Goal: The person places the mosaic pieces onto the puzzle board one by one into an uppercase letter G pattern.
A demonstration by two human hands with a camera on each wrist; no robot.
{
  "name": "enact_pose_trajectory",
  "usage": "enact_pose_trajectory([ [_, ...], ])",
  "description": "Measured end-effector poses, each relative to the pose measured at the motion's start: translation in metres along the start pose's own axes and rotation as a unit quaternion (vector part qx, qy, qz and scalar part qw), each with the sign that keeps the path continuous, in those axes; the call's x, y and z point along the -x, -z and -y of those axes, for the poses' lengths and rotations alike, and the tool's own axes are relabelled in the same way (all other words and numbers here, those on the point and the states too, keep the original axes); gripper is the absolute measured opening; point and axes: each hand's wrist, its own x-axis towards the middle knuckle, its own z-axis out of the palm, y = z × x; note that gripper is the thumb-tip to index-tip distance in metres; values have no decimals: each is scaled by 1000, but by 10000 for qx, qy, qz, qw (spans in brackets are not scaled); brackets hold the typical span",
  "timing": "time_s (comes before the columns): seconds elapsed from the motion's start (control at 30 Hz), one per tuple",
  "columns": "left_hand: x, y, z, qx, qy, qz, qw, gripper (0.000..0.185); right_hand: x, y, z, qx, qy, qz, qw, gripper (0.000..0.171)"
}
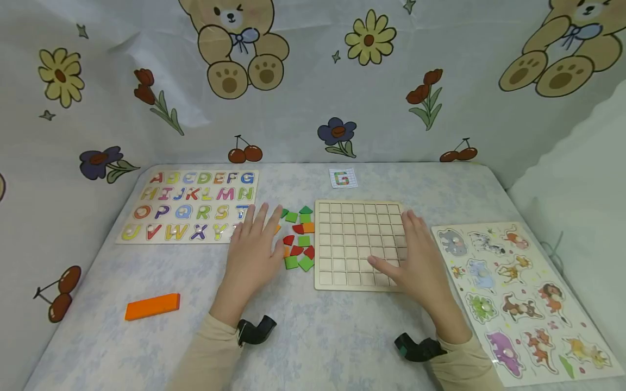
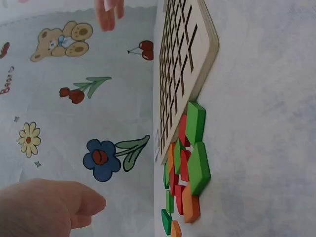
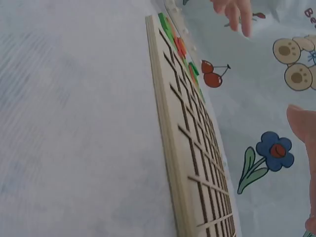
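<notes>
The wooden grid board [image 1: 359, 244] is seen flat at the middle of the tabletop [image 1: 318, 336]. The right hand [image 1: 420, 266] is laid on its right edge, grip apart, fingers straight. The left hand [image 1: 254, 252] is spread flat, holding nothing, beside the coloured tiles [image 1: 299, 239] heaped against the board's left edge.

I count two hands of mine on the table: my left hand [image 1: 254, 250] and my right hand [image 1: 415, 260]. There is one wooden grid board [image 1: 354, 228], seven squares across and seven down. Beside it lies one heap of small tiles [image 1: 298, 239]; about five show green, four red and three orange, some hidden under my fingers. There is one alphabet puzzle [image 1: 191, 206], one animal puzzle [image 1: 518, 293], one orange block [image 1: 152, 306] and one small card [image 1: 343, 178].
</notes>
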Motion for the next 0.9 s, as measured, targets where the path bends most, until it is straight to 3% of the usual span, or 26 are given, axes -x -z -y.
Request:
enact_pose_trajectory([
  [0.23,5,-11,18,402,-3,128,9991,49,7,-15,-31,-570,-151,587,9965,124],
  [0.43,1,-19,24,448,4,93,9990,47,11,-26,-47,-586,-249,804,9947,128],
  [0.63,-16,-25,27,354,29,2,9994,45,15,-30,-53,-538,-256,1052,9927,136],
  [0.9,-48,-31,24,92,280,-92,9995,46,17,-35,-57,-352,30,887,9954,139],
])
